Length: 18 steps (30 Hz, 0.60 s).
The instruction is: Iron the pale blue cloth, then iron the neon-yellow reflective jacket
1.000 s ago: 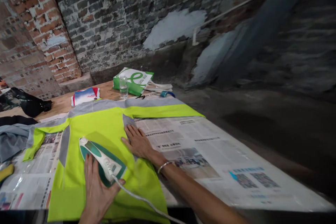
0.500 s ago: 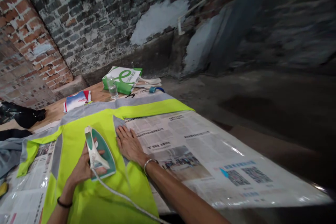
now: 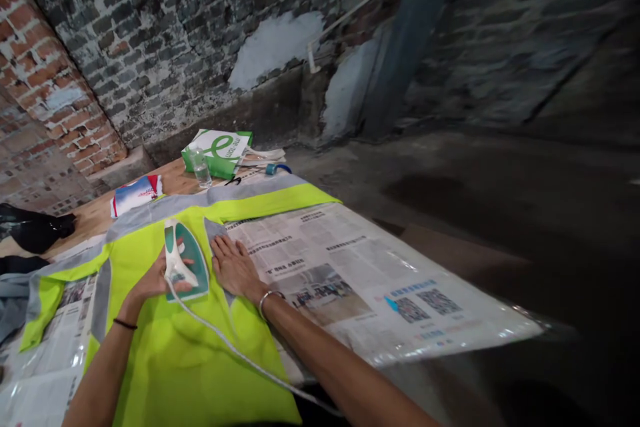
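Note:
A neon yellow shirt with grey panels (image 3: 165, 353) lies spread over the table, its sleeves out to both sides. My left hand (image 3: 161, 275) is wrapped round the handle of a green and white iron (image 3: 193, 260), which rests on the body of the shirt with its tip pointing away from me. A white cord (image 3: 225, 340) runs from its heel toward the lower right. Flat beside the iron, my right hand (image 3: 235, 268) presses on the shirt's right side edge with its fingers stretched out.
Newspaper under clear plastic (image 3: 320, 247) covers the table. At its far side are a green and white bag (image 3: 220, 150), a glass (image 3: 201, 170), blue tape (image 3: 273, 169) and a folded cloth (image 3: 136, 195). A black bag (image 3: 35, 227) lies at the left.
The iron has slid a little farther up the shirt, away from me, with my left hand on it. The view has shifted, and my right hand stays at the shirt's side.

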Motion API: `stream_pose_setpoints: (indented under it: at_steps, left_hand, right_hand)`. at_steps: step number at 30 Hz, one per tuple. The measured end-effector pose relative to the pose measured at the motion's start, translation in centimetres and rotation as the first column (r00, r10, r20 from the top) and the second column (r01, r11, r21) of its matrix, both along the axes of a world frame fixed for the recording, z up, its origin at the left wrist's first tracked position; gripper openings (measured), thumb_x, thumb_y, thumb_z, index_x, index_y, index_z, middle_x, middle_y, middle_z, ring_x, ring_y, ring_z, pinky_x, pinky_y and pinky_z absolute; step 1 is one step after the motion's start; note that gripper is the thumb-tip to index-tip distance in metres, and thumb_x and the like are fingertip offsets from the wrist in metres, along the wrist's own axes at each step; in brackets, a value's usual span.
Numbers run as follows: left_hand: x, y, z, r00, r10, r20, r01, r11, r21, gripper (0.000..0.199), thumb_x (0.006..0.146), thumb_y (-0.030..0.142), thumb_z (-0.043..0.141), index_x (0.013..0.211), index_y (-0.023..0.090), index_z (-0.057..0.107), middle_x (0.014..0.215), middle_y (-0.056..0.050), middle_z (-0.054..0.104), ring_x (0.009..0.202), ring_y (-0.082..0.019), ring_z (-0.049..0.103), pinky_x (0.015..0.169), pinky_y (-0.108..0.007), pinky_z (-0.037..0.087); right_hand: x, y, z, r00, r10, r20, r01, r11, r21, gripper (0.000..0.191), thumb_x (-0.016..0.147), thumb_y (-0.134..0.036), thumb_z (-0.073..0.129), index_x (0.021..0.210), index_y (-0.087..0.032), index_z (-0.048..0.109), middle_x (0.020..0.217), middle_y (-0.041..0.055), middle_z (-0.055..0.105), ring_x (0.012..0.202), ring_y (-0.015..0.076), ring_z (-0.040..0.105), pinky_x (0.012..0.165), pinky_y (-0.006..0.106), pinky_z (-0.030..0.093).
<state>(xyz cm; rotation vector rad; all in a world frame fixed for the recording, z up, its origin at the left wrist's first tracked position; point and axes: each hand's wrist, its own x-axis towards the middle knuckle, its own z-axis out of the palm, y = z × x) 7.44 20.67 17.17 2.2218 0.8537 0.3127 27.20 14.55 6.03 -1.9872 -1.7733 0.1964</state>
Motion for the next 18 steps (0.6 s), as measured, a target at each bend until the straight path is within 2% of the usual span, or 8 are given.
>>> stream_pose_setpoints:
  at_steps: [3,6,8,10,12,14,18]
  left_hand:
    - [-3.7,-4.6,0.1,0.999,-0.042,-0.035,0.042,0.999,-0.007,0.051,0.068,0.055,0.083,0.111,0.028,0.076,0.152,-0.007,0.051,0.137,-0.038,0.050,0.113,-0.054,0.046]
    - [-7.7,-9.7,-0.4,0.997,-0.031,-0.073,0.031,1.000,0.001,0.055,0.069,0.053,0.083,0.115,0.027,0.074,0.154,-0.010,0.049,0.143,-0.039,0.043,0.112,-0.051,0.047]
    - [-9.7,-12.3,-1.0,0.994,0.040,-0.097,-0.036,0.999,0.035,0.056,0.071,0.054,0.081,0.119,0.027,0.072,0.153,-0.011,0.050,0.143,-0.039,0.043,0.115,-0.052,0.044]
    - [-10.9,-13.7,-1.4,0.987,0.111,-0.115,-0.103,0.992,0.075,0.056,0.074,0.055,0.078,0.122,0.027,0.071,0.152,-0.012,0.051,0.143,-0.040,0.043,0.116,-0.053,0.041]
    - [-11.3,-13.6,-1.6,0.985,0.126,-0.121,-0.116,0.989,0.093,0.057,0.075,0.057,0.077,0.122,0.025,0.071,0.152,-0.013,0.050,0.143,-0.040,0.043,0.116,-0.052,0.042]
    - [-11.0,-12.0,-1.5,0.988,0.102,-0.113,-0.092,0.991,0.093,0.059,0.073,0.058,0.078,0.120,0.024,0.072,0.153,-0.014,0.050,0.142,-0.040,0.044,0.114,-0.050,0.044]
    - [-9.2,-6.3,-1.3,0.991,0.120,-0.063,-0.116,0.991,0.068,0.056,0.070,0.058,0.080,0.114,0.023,0.074,0.153,-0.012,0.049,0.140,-0.039,0.046,0.114,-0.050,0.043]
  right_hand:
    - [0.1,0.0,-0.2,1.000,-0.003,0.015,0.003,1.000,0.017,0.057,0.100,-0.027,0.031,0.154,-0.012,0.044,0.159,0.0106,0.038,0.149,0.0252,0.029,0.121,0.048,0.020]
    - [0.1,0.0,-0.4,1.000,-0.005,0.021,0.005,1.000,0.020,0.057,0.101,-0.030,0.030,0.153,-0.010,0.044,0.159,0.0115,0.037,0.149,0.0263,0.028,0.121,0.049,0.020]
    - [0.1,-0.1,-0.6,1.000,0.000,0.028,-0.001,1.000,0.024,0.059,0.103,-0.037,0.030,0.153,-0.010,0.044,0.159,0.0124,0.038,0.149,0.0274,0.028,0.121,0.049,0.020]
    - [0.1,-0.1,-0.8,0.999,0.007,0.036,-0.008,0.999,0.034,0.061,0.103,-0.044,0.032,0.153,-0.011,0.045,0.159,0.0130,0.039,0.149,0.0281,0.027,0.121,0.048,0.020]
    - [0.1,-0.1,-1.0,0.999,0.006,0.043,-0.008,0.999,0.042,0.062,0.103,-0.046,0.032,0.153,-0.011,0.045,0.158,0.0132,0.039,0.149,0.0283,0.027,0.121,0.048,0.020]
    - [0.2,-0.1,-1.2,0.999,0.003,0.045,-0.005,0.999,0.050,0.061,0.103,-0.045,0.032,0.152,-0.011,0.046,0.159,0.0129,0.039,0.149,0.0284,0.027,0.121,0.048,0.020]
    - [0.2,-0.1,-1.3,0.999,0.013,0.036,-0.015,0.999,0.048,0.062,0.102,-0.042,0.031,0.153,-0.010,0.044,0.160,0.0127,0.037,0.149,0.0284,0.026,0.121,0.050,0.019]
